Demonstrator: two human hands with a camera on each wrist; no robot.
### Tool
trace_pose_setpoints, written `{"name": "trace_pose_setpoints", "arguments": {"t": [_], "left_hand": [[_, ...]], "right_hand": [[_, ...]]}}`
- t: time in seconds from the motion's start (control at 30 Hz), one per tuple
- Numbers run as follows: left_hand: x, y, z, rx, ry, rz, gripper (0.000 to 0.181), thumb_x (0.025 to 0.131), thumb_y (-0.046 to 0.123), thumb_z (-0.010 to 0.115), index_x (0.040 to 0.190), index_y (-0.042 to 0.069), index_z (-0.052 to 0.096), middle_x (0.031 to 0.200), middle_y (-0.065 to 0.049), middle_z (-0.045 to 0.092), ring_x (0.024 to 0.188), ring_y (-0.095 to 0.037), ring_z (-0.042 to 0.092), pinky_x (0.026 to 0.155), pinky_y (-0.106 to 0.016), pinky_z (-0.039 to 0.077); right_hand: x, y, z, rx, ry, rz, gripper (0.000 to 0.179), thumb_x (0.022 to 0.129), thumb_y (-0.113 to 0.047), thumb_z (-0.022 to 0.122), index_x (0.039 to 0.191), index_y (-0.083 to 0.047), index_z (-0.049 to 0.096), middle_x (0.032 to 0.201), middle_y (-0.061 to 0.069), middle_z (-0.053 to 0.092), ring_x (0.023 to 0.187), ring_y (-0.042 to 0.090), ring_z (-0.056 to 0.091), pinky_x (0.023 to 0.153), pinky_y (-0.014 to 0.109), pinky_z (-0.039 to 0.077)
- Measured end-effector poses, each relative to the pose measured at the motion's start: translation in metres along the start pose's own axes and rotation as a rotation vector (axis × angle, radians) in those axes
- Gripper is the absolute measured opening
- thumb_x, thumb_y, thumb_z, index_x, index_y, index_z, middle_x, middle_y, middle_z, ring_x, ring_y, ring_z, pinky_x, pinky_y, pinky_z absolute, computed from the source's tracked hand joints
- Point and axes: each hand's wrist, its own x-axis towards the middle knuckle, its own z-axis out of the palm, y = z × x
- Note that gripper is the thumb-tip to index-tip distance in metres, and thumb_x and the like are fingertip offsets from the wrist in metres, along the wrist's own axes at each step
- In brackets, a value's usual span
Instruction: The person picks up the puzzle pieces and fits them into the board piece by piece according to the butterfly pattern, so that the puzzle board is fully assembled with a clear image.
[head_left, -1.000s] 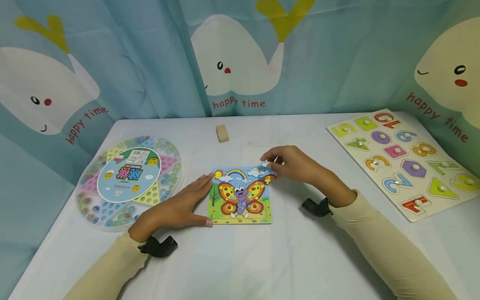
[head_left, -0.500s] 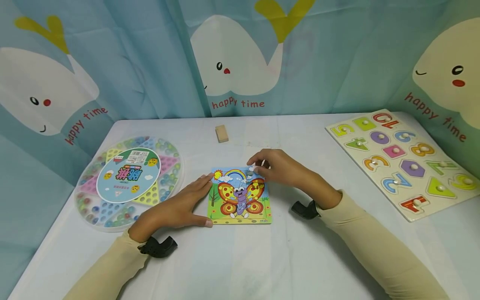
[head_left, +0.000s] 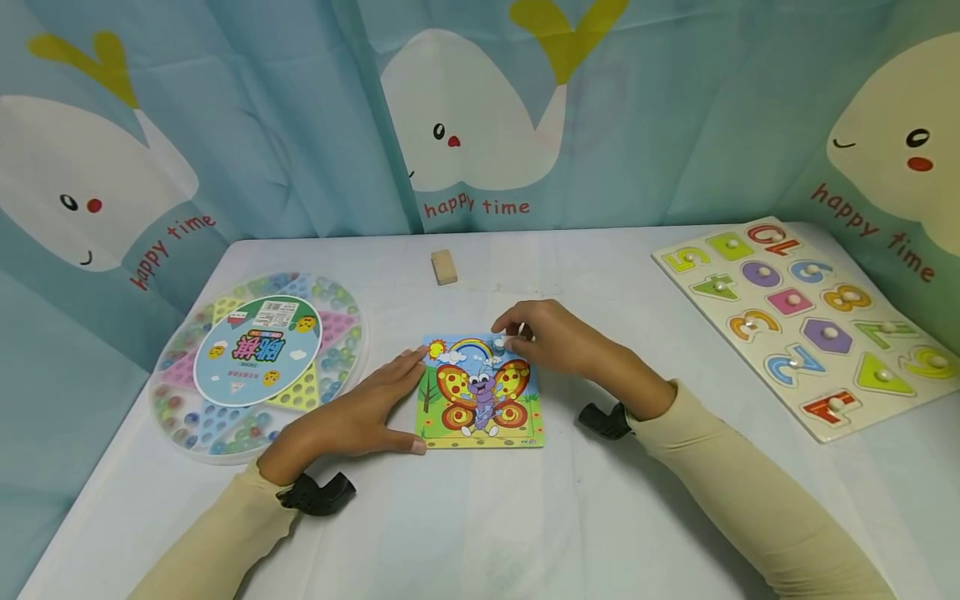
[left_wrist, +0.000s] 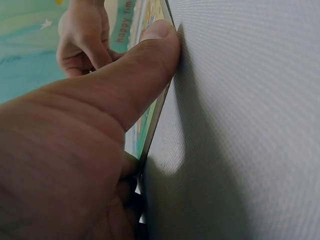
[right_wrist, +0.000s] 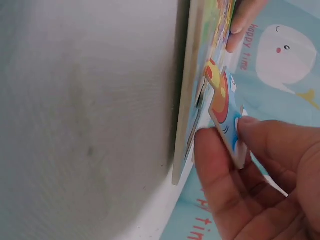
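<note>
A square jigsaw puzzle board with a cartoon butterfly lies on the white table. My left hand rests along its left side, fingers stretched to the upper left corner and thumb at the lower left corner; in the left wrist view the thumb lies on the board's edge. At the upper right corner, my right hand pinches a puzzle piece. That puzzle piece, with part of a wing and blue sky, is tilted close over the board in the right wrist view, between thumb and index finger.
A round marble game box stands on the left, near the left forearm. Towards the back lies a small wooden block. A number and shape puzzle board sits on the right. Behind the table hangs a whale-print curtain.
My right hand has moved left with the puzzle piece, from beyond the board's right edge to over its upper right corner. The left hand and the board have stayed put.
</note>
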Motion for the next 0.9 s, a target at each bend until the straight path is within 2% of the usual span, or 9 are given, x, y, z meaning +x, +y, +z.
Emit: {"name": "trace_pose_setpoints", "arguments": {"t": [0.37, 0.9], "left_hand": [[-0.0003, 0.0007, -0.0005, 0.007, 0.002, -0.007, 0.107, 0.08, 0.053, 0.075, 0.155, 0.005, 0.016, 0.163, 0.001, -0.001, 0.148, -0.021, -0.003, 0.116, -0.047, 0.012], [0.0004, 0.0004, 0.0002, 0.015, -0.003, -0.015, 0.107, 0.08, 0.053, 0.074, 0.156, 0.007, 0.015, 0.163, 0.004, -0.002, 0.147, -0.018, -0.004, 0.116, -0.045, 0.012]], "right_hand": [[0.0029, 0.0035, 0.0048, -0.016, 0.039, 0.044, 0.015, 0.087, -0.001, 0.07, 0.102, 0.001, 0.073, 0.095, 0.006, 0.069, 0.082, 0.018, 0.059, 0.074, 0.032, 0.05], [0.0076, 0.0022, 0.006, -0.026, -0.02, 0.099, 0.02, 0.089, -0.004, 0.07, 0.108, 0.001, 0.071, 0.104, 0.008, 0.068, 0.095, 0.021, 0.06, 0.083, 0.036, 0.05]]}}
